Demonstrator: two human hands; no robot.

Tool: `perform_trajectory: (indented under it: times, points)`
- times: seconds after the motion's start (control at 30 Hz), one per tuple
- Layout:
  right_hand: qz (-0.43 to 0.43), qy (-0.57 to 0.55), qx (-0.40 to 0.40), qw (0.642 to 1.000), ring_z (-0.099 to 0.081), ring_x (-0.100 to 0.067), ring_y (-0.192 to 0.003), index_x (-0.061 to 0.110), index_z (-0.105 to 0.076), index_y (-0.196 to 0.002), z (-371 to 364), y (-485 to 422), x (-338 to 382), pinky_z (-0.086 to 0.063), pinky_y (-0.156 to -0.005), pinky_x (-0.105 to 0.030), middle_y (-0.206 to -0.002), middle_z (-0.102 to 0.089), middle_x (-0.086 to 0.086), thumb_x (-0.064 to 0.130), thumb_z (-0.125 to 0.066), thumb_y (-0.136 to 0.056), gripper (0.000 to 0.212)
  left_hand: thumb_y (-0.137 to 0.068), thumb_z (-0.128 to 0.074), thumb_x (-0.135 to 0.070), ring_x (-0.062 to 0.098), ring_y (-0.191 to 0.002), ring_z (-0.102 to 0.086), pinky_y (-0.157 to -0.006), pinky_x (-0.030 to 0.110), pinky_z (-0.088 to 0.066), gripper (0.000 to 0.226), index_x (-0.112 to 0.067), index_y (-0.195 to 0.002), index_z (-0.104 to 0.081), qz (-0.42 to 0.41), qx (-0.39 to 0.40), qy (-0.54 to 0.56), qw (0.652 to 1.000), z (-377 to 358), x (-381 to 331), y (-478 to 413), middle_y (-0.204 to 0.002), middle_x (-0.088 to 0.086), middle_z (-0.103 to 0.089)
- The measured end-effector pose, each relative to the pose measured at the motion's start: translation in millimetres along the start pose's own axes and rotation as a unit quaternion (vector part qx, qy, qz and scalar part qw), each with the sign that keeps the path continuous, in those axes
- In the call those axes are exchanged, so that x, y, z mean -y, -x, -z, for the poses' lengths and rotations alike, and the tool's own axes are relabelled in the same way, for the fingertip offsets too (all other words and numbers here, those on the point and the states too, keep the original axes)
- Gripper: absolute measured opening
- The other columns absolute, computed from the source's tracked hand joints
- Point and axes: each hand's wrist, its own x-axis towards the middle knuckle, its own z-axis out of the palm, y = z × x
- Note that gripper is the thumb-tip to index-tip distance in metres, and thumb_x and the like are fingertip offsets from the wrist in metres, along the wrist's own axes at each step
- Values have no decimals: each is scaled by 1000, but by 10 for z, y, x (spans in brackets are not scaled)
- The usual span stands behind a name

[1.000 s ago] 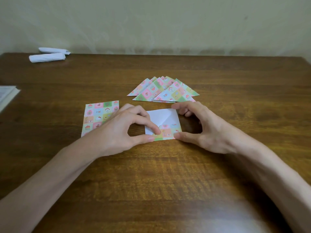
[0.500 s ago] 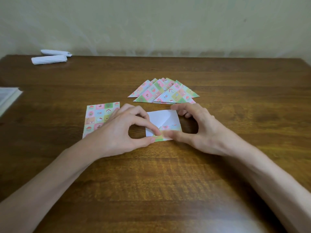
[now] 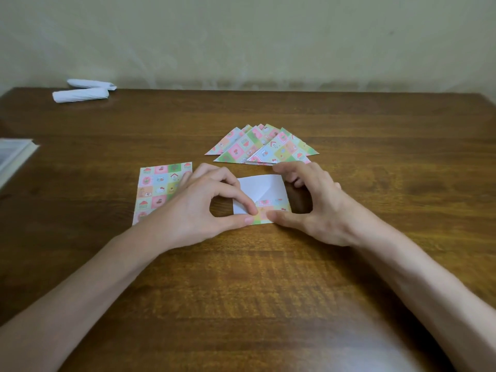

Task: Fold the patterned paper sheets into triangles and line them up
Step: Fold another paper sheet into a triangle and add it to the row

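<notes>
Both bare forearms reach forward and converge, the left hand [image 3: 198, 208] curling forefinger to thumb in a ring that pinches the near edge of a part-folded, white-backed patterned paper square [image 3: 260, 187], the right hand [image 3: 319, 208] arched across it, thumb at its near edge, forefinger at its far corner.

The folded triangles [image 3: 251, 146] lie behind the half-folded sheet [image 3: 259, 187], the flat sheets [image 3: 160, 187] left of it.

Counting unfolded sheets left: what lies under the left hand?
The left hand covers the right edge of the flat patterned sheet and pinches the near left corner of the half-folded sheet. Whether more sheets lie beneath the flat one cannot be seen.
</notes>
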Motion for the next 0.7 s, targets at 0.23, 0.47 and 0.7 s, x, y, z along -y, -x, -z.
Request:
perform_trajectory:
  times: [0.23, 0.47, 0.7]
  points:
    - [43, -39, 32, 998, -46, -8, -122, 44, -44, -145, 71, -19, -173, -35, -115, -45, -126, -47, 15, 42, -84, -82, 74, -71, -64, -71, -5, -126, -36, -113, 42, -28, 30, -59, -97, -73, 0, 10, -3, 1000, 7, 11, -5, -111, -26, -55]
    - [77, -46, 105, 990, -44, -1, -124, 51, -40, -145, 211, -73, -260, -34, -105, -22, -134, -47, 14, 21, -79, -90, 74, -72, -63, -71, -3, -127, -35, -112, 41, -30, 34, -57, -103, -70, -4, 11, -16, 1000, 2, 24, -3, -113, -28, -54]
    - [105, -80, -48, 990, -61, -6, -105, 30, -57, -141, 119, -100, -274, -41, -82, -7, -124, -55, 3, 32, -75, -93, 51, -65, -68, -72, -3, -121, -40, -98, 27, -39, 47, -46, -103, -57, 11, -18, -20, 1000, 1, 24, 0, -108, -29, -52]
